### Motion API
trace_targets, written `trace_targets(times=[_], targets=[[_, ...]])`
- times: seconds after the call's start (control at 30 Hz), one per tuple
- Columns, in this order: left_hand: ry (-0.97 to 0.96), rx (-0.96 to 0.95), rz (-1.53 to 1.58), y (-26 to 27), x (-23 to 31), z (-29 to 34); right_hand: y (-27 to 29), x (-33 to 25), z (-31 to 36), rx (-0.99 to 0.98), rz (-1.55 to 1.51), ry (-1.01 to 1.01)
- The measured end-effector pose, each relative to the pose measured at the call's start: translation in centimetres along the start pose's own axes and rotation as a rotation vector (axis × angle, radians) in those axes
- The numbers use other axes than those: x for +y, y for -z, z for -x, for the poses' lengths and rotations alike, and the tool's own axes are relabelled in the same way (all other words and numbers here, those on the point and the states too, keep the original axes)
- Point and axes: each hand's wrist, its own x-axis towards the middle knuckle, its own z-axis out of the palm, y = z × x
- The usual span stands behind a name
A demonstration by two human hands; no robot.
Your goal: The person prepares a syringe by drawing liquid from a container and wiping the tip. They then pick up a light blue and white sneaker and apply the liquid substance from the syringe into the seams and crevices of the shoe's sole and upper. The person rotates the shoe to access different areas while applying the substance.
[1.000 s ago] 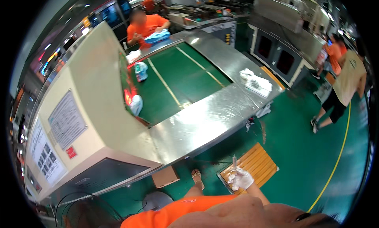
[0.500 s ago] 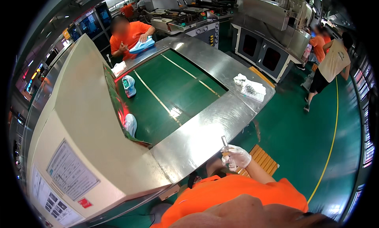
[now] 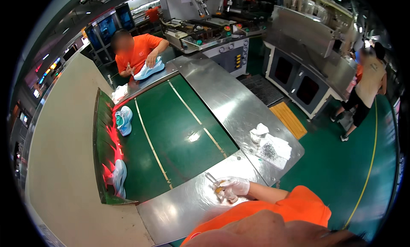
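Observation:
My right hand (image 3: 234, 188), in a white glove, is closed round a short tool (image 3: 219, 189) with a silvery metal end and a tan handle; its exact kind I cannot make out. Hand and tool are above the near metal ledge (image 3: 179, 213) of the conveyor. My left hand is out of the picture. On the green belt (image 3: 171, 131) sit two pale blue shoes: the nearer shoe (image 3: 120, 178) beside the slit curtain (image 3: 104, 148), the farther shoe (image 3: 124, 120) beyond it.
Across the belt a co-worker in orange (image 3: 139, 54) handles another light blue shoe (image 3: 149, 69). A smudged white cloth (image 3: 273, 149) lies on the ledge's right corner. A slatted wooden board (image 3: 288, 120) and machine cabinets (image 3: 299, 78) stand beyond. Someone walks at the right (image 3: 366, 84).
My right hand has come up and left over the metal ledge with the tool. The nearer shoe shows more fully out of the curtain. My view has shifted.

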Motion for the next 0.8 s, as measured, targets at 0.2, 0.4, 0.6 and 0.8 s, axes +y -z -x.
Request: trace_targets(times=[0.2, 0.4, 0.6, 0.8], targets=[[0.049, 0.070, 0.069, -2.9, -0.7, 0.9, 5.5, -0.1, 0.4, -0.020, -0.211, -0.055], [0.087, 0.135, 0.118, -5.5, -6.7, 2.1, 8.0, 3.3, 2.3, -0.007, -0.133, 0.039], [0.105, 0.181, 0.111, -9.4, -13.5, 5.4, 7.9, 4.9, 5.9, -0.015, -0.097, -0.026], [0.141, 0.128, 0.006, -14.6, -19.2, 10.8, 6.0, 6.8, 10.9, 0.053, 0.069, 0.223]])
